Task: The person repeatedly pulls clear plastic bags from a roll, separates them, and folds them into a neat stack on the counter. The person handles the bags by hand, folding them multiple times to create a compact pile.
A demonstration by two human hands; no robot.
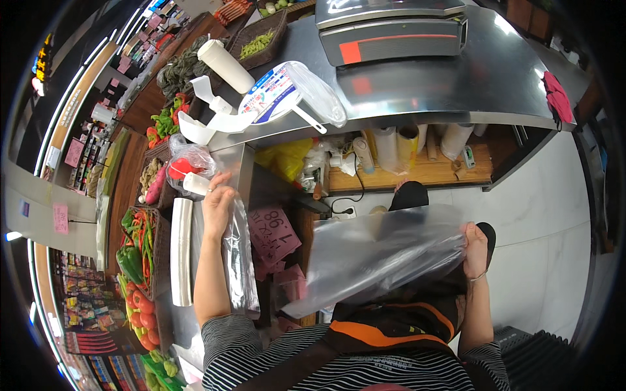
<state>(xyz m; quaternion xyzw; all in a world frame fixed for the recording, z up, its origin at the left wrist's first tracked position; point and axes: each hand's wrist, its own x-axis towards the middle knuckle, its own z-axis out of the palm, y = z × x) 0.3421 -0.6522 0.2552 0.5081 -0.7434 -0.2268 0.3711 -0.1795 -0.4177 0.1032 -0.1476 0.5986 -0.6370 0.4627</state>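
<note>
My right hand [474,251] grips one end of a clear plastic bag [386,254], which stretches out flat and shiny in front of my body. My left hand [217,203] is over the edge of the metal counter on the left, with its fingers bent. Just under it, a stack of clear plastic bags [240,264] hangs along the counter's edge; whether the fingers grip these is unclear. A small white cylinder [195,184] lies by its fingertips. Left of my forearm is a long white roll of plastic [182,251].
Baskets of peppers [137,254] and tomatoes [144,310] line the left side. A grey machine [391,41] stands on the steel counter [406,93], near a printed hand fan [271,93] and a white tumbler [226,66]. Plastic rolls [386,149] fill the shelf below. Pink signs [274,234] lie low down.
</note>
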